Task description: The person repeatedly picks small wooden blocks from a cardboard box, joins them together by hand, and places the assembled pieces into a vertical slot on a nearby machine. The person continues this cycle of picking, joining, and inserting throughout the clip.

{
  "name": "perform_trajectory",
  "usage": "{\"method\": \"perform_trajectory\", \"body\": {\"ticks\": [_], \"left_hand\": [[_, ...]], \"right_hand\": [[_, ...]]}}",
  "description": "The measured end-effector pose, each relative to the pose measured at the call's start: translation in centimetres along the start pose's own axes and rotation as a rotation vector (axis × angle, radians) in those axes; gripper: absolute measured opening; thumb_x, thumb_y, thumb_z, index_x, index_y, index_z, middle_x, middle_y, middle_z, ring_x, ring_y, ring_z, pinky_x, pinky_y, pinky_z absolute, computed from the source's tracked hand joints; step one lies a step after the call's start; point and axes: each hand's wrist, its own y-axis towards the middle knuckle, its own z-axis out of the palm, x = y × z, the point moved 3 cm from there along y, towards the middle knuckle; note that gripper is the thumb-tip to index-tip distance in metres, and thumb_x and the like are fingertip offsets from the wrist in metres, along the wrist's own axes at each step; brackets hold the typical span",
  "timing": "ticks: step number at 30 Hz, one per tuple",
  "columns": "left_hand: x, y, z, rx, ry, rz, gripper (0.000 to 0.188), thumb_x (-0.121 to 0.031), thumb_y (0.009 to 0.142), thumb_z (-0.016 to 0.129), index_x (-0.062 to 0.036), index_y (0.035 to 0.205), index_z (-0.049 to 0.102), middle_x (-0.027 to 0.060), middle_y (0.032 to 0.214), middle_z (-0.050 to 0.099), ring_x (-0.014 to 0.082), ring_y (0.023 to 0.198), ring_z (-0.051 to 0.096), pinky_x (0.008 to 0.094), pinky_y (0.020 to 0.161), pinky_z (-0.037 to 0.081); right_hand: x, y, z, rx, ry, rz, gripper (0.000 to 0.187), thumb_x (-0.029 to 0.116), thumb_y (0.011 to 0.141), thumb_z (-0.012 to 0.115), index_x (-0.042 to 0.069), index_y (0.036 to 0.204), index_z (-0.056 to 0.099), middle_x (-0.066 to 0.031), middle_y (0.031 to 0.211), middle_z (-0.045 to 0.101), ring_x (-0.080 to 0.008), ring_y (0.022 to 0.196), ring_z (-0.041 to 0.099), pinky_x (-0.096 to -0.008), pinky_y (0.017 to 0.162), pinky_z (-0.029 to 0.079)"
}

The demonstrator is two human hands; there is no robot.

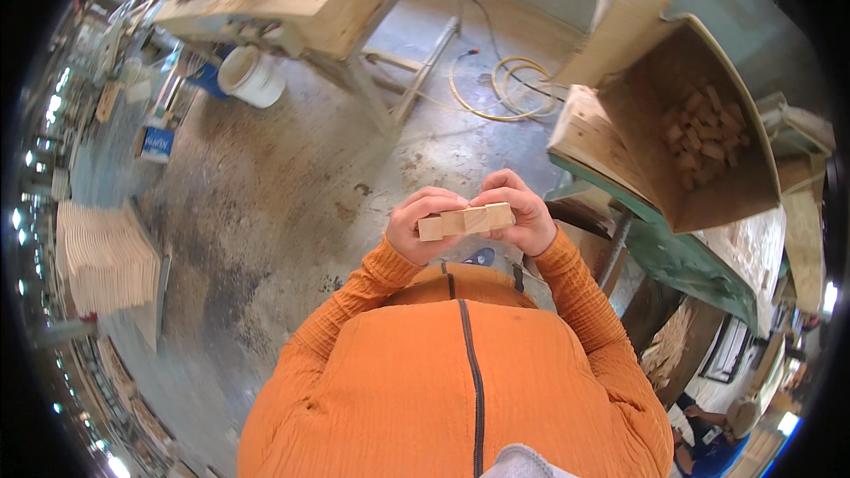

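In front of my chest I hold a short row of small pale wood blocks [466, 220], pressed side by side with their end faces showing. My left hand [423, 219] closes round the left end of the row. Round the right end my right hand [521, 212] is closed, its fingers curled over the top. The fingertips of both hands nearly meet above the middle of the row. Parts of the blocks are hidden behind my fingers. To the right, an open cardboard box [646, 133] holds a heap of similar small wood blocks [706, 134].
The box rests on a green-edged bench [682, 252] at my right. Ahead stands a wooden workbench [292, 0], with a white bucket [251, 76] below. A yellow hose [460, 97] lies coiled on the floor. Stacked curved wood pieces [104, 257] are at left; a person [722, 434] is at lower right.
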Motion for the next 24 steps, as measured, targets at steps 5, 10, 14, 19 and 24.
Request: {"method": "perform_trajectory", "body": {"ticks": [5, 10, 14, 19, 24], "left_hand": [[-1.0, -4.9, -6.6, -0.129, 0.054, -0.102, 0.038, 0.002, 0.067, 0.078, -0.0035, 0.102, 0.064, 0.0111, 0.101, 0.066, 0.0227, 0.093, 0.065, 0.032, 0.08, 0.052], [-1.6, -9.2, -12.8, -0.269, 0.004, -0.151, 0.038, -0.002, 0.068, 0.08, -0.0054, 0.101, 0.063, 0.0109, 0.101, 0.065, 0.0236, 0.091, 0.064, 0.0324, 0.08, 0.052], [-2.0, -12.8, -17.6, -0.342, 0.216, -0.153, 0.038, -0.003, 0.069, 0.079, -0.0071, 0.102, 0.062, 0.0102, 0.1, 0.063, 0.0242, 0.092, 0.062, 0.0331, 0.079, 0.051], [-1.3, -17.2, -22.4, -0.354, 0.225, -0.179, 0.041, -0.005, 0.07, 0.08, -0.0067, 0.106, 0.059, 0.0102, 0.102, 0.061, 0.0226, 0.096, 0.061, 0.0333, 0.082, 0.05], [-0.4, -19.3, -24.3, -0.478, -0.084, -0.161, 0.041, -0.003, 0.078, 0.075, -0.0048, 0.113, 0.055, 0.0108, 0.107, 0.061, 0.0195, 0.097, 0.06, 0.0334, 0.086, 0.05]], "right_hand": [[-0.7, 3.7, 7.1, 0.165, 0.067, 0.03, 0.039, 0.011, 0.072, 0.08, 0.008, 0.108, 0.066, -0.0058, 0.109, 0.052, -0.0196, 0.101, 0.053, -0.0314, 0.09, 0.044], [-0.7, 6.9, 14.4, 0.264, 0.096, 0.079, 0.037, 0.007, 0.073, 0.077, 0.007, 0.108, 0.065, -0.0056, 0.11, 0.052, -0.0173, 0.102, 0.054, -0.0305, 0.088, 0.047], [-1.4, 9.0, 20.2, 0.333, 0.124, 0.114, 0.036, 0.005, 0.075, 0.076, 0.006, 0.109, 0.064, -0.0054, 0.11, 0.051, -0.0157, 0.103, 0.054, -0.0298, 0.086, 0.049], [-2.9, 11.0, 26.4, 0.411, 0.214, 0.143, 0.036, 0.006, 0.076, 0.076, 0.005, 0.109, 0.064, -0.0053, 0.112, 0.052, -0.0159, 0.102, 0.055, -0.0301, 0.085, 0.049], [-4.6, 13.4, 29.1, 0.522, 0.362, 0.204, 0.033, 0.005, 0.077, 0.075, 0.005, 0.108, 0.064, -0.0055, 0.114, 0.053, -0.016, 0.102, 0.055, -0.0296, 0.086, 0.049]]}}
